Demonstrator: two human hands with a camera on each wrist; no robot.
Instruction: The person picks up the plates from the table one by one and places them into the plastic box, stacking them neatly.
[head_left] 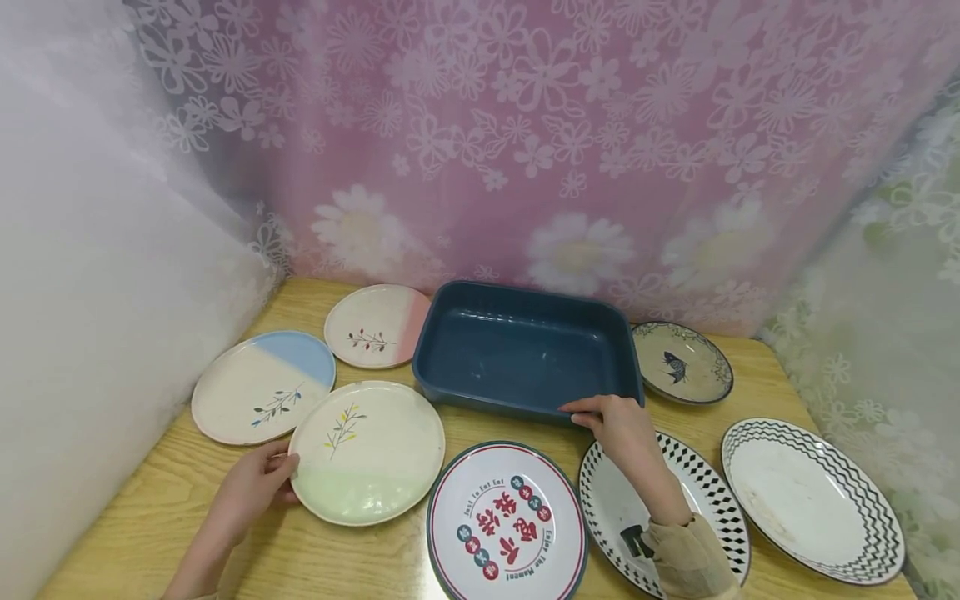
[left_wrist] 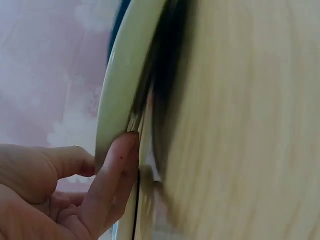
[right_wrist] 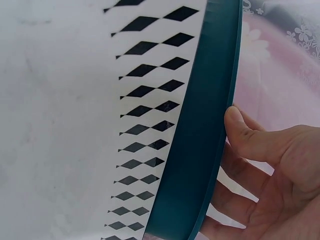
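Note:
My left hand pinches the left edge of a round cream plate with a pale green band and a yellow sprig. In the left wrist view the thumb lies on one face of that plate and the fingers on the other. The plate appears raised from the table. My right hand grips the near rim of a deep dark blue baking dish, thumb and fingers on either side of it. The right wrist view shows the dish wall beside an oval plate with black diamonds.
A blue-banded plate and a pink-banded plate lie left on the wooden table. A white plate with red characters lies in front. To the right are a fish-patterned dish and a zigzag-rimmed oval plate.

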